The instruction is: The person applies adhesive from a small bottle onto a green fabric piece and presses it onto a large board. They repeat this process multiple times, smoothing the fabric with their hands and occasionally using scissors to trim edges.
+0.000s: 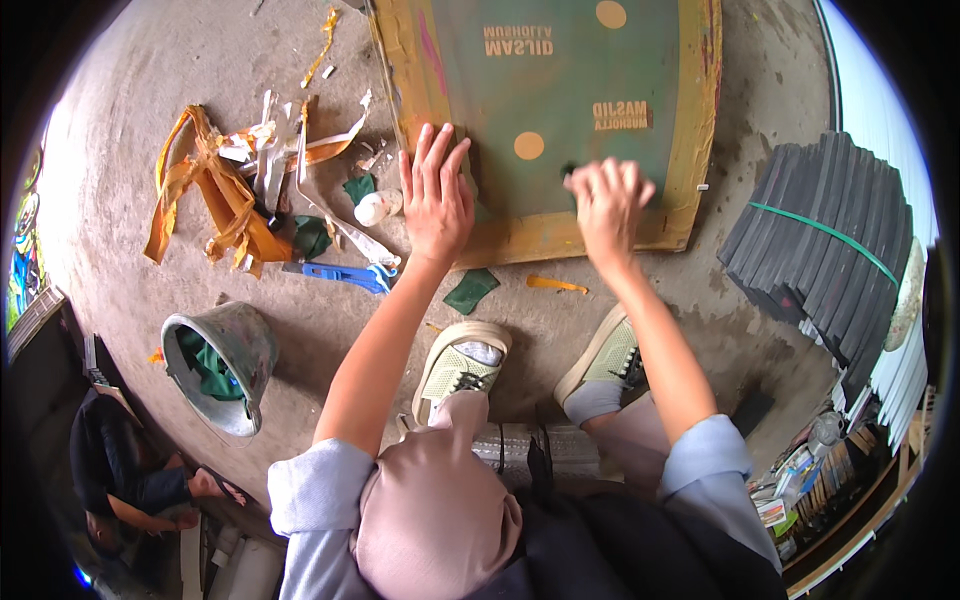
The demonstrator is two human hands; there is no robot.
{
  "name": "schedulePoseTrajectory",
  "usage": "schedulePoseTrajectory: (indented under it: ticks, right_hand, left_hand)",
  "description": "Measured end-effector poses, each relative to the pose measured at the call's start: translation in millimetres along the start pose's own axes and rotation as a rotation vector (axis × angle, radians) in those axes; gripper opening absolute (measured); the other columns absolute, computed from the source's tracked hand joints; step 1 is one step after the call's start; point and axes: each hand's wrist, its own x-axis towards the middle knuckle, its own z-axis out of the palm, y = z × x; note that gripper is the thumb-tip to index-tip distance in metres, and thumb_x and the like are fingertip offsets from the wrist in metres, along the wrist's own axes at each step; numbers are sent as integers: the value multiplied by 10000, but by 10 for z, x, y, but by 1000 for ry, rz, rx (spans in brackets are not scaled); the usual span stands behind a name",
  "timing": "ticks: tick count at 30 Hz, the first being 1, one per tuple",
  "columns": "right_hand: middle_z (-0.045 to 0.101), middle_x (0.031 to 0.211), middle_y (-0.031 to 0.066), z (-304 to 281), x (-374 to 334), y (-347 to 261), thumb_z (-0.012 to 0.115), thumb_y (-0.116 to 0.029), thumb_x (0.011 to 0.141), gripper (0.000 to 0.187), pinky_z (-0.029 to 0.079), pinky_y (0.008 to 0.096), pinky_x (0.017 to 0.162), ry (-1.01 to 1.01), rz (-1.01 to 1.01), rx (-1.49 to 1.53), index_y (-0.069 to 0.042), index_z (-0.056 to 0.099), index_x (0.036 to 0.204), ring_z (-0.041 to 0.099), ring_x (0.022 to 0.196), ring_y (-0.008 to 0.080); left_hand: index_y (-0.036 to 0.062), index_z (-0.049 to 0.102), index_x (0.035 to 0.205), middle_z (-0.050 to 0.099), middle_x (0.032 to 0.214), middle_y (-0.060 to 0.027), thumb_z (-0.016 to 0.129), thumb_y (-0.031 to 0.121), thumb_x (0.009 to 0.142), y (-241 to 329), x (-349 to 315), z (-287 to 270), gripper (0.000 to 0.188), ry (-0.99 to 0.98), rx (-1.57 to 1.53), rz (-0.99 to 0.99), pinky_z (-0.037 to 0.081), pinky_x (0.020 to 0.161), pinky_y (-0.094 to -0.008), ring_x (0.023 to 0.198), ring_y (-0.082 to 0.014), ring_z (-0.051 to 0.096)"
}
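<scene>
- Your left hand (436, 195) lies flat, fingers spread, holding nothing, pinning the green screen frame (560, 235) on the floor.
- Your right hand (607, 205) pinches something small; what, you cannot tell.
- Ease that pressure and the frame could slide.

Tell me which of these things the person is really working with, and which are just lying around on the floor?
In use:
- framed green screen, left hand flat on its edge
- small dark thing, too blurred to name, in the right hand fingers, on the screen

Lying about:
- orange tape scraps
- blue cutter
- metal bucket with green cloth
- stack of dark slabs
- white tape roll
</scene>
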Motion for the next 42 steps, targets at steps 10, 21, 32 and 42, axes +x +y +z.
schedulePoseTrajectory:
  ticks: [10,21,32,42]
  right_hand:
    - [514,828,-14,52,-62,-39,679,-276,840,180,318,400,758,76,153,-4,-159,548,803,486,877,214]
    - [511,831,28,119,33,9,669,-217,846,136,319,413,767,226,436,65,-135,560,841,493,895,227]
    - [492,847,9,123,-270,-269,700,-254,826,213,314,424,762,26,329,74,-144,518,820,484,910,242]
    - [504,861,13,-20,-230,-40,671,-212,839,131,307,412,785,-37,113,24,-135,566,845,479,910,219]
  left_hand:
    - [124,482,1309,417,1433,-66,490,29,857,-14,-19,20,462,10,35,-2,237,1138,-512,1386,-270,339]
    - [120,470,1321,404,1441,-72,491,25,853,20,-9,10,478,-27,28,-7,223,1145,-511,1386,-281,337]
    - [112,457,1326,400,1441,-79,487,19,856,-1,-34,27,479,-23,41,-3,224,1142,-519,1393,-284,319]
    - [96,461,1310,418,1419,-106,480,-3,847,-11,-2,16,474,8,26,2,216,1144,-522,1390,-302,320]
